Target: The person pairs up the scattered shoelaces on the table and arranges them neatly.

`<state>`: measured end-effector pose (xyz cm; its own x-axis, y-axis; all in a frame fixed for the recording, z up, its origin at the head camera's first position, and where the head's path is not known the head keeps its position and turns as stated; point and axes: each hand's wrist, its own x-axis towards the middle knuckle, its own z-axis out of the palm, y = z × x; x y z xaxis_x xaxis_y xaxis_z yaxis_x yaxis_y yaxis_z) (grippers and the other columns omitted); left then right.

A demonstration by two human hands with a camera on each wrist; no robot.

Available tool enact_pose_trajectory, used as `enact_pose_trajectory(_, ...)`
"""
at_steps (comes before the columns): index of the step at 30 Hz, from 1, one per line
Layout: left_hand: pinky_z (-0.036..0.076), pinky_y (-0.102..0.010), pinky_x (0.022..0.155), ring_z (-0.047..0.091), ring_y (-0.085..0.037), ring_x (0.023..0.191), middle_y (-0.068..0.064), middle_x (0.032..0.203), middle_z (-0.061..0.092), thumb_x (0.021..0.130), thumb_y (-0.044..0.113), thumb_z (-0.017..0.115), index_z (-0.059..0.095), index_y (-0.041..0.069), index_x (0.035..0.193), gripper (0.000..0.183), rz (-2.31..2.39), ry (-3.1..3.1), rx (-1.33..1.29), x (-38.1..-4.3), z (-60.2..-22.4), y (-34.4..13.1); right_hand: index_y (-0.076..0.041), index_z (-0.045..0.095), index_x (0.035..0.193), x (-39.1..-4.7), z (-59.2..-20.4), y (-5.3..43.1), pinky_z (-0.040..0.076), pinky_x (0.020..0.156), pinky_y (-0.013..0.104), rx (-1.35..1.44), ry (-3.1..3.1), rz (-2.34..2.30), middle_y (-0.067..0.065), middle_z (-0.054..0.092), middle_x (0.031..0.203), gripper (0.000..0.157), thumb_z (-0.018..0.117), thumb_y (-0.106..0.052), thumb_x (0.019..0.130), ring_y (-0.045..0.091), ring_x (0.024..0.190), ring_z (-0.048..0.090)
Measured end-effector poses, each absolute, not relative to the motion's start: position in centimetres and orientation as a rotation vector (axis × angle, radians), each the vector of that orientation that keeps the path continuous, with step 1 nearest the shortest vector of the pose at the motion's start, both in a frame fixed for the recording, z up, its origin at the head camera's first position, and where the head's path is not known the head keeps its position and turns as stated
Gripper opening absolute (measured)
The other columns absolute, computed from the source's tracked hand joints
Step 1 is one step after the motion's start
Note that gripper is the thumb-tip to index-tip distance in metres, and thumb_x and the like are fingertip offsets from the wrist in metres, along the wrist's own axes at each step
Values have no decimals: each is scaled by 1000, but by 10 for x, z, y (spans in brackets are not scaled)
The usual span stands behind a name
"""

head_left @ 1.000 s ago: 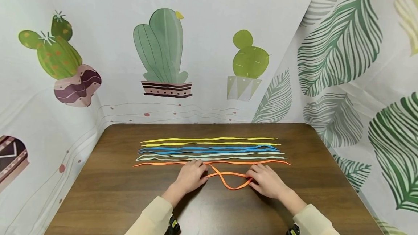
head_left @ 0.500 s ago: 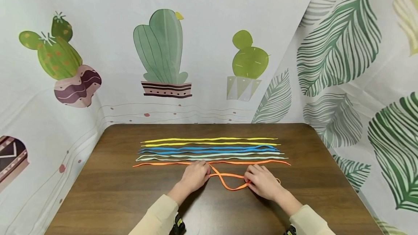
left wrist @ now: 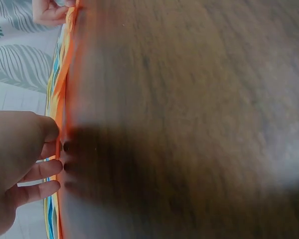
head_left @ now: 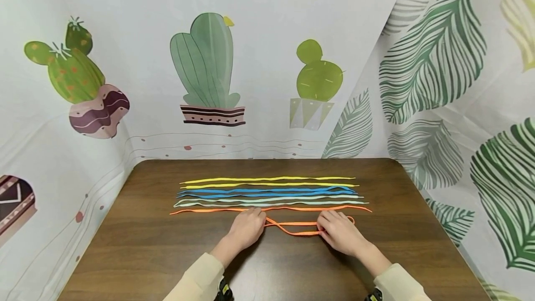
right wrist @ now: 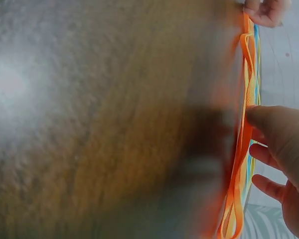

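An orange shoelace point(head_left: 298, 224) lies between the two hands, doubled into strands that cross near the left hand. My left hand point(head_left: 247, 227) pinches it at its left part; in the left wrist view the thumb and index finger of the left hand point(left wrist: 20, 164) meet on the lace. With its thumb and fingertips my right hand point(head_left: 340, 232) pinches the same lace farther right. A small bend of lace shows beyond the right hand's knuckles. In the right wrist view the doubled lace point(right wrist: 241, 144) runs under the right thumb. Just behind, another orange shoelace point(head_left: 309, 208) lies stretched out.
Behind the orange laces, pale green shoelaces point(head_left: 292, 198), blue shoelaces point(head_left: 251, 191) and yellow shoelaces point(head_left: 267, 179) lie in near-parallel rows. They rest on a brown wooden table point(head_left: 138, 245). A printed cloth point(head_left: 267, 59) with cacti and leaves hangs behind the table.
The sagging loop between the hands has become narrower and flatter, its strands now closer together. A bend of lace has come into view right of the right hand. Both hands have shifted only slightly.
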<state>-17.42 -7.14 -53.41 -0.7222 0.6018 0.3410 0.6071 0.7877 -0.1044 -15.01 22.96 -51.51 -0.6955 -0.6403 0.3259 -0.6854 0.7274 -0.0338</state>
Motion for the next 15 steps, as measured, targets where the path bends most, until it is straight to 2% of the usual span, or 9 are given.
enact_pose_trajectory(9,47,-27,58,57,-15,67,4,72,58,87,14,56,53,14,82,6,-48,-2526,-931,-176,-533,-78,-22,47,76,-154,-511,236,34,65,30,974,-2655,261,-10,42,80,24,71,-16,77,9,74,39)
enact_pose_trajectory(15,51,-29,65,60,-14,75,5,80,61,85,20,62,64,17,84,3,-69,-2518,-936,-175,-531,-85,-23,45,76,-154,-510,236,33,65,28,956,-2666,285,-13,40,75,25,69,-16,78,7,71,38)
